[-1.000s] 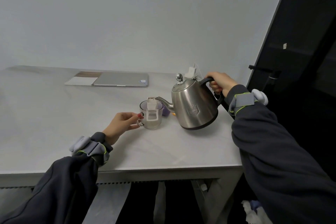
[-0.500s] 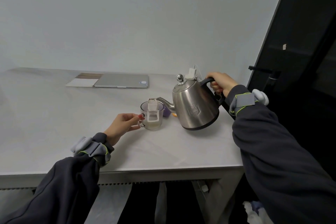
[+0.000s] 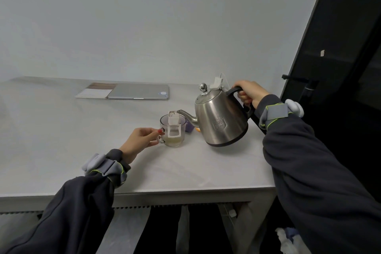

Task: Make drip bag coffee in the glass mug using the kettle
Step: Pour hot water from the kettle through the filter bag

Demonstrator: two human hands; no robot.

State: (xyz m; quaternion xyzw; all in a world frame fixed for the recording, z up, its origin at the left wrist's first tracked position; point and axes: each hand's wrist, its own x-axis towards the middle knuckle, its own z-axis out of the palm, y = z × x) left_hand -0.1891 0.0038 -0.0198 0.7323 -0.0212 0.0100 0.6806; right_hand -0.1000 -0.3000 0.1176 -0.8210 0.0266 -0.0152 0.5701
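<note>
so, pouring step it is: on the smooth, pale grey table [image 3: 61, 140] the brushed-steel kettle [image 3: 221, 123], squat and cone-shouldered with a ball knob on its lid, is tipped leftward, the right hand [image 3: 250, 94] wrapped tight round its black loop handle. its slim curved spout [image 3: 186, 114] reaches over the glass mug [image 3: 175, 140], which stands just left of the kettle, clear-walled, a little pale liquid at the bottom. the left hand [image 3: 138, 140] pinches the mug's small handle, steadying it. hooked on the rim, the white paper drip bag [image 3: 174, 128], one flap hanging outside. no stream that i can make out. next, i'd say, a slow, thin pour into the bag's mouth, without flooding the soft paper.
</note>
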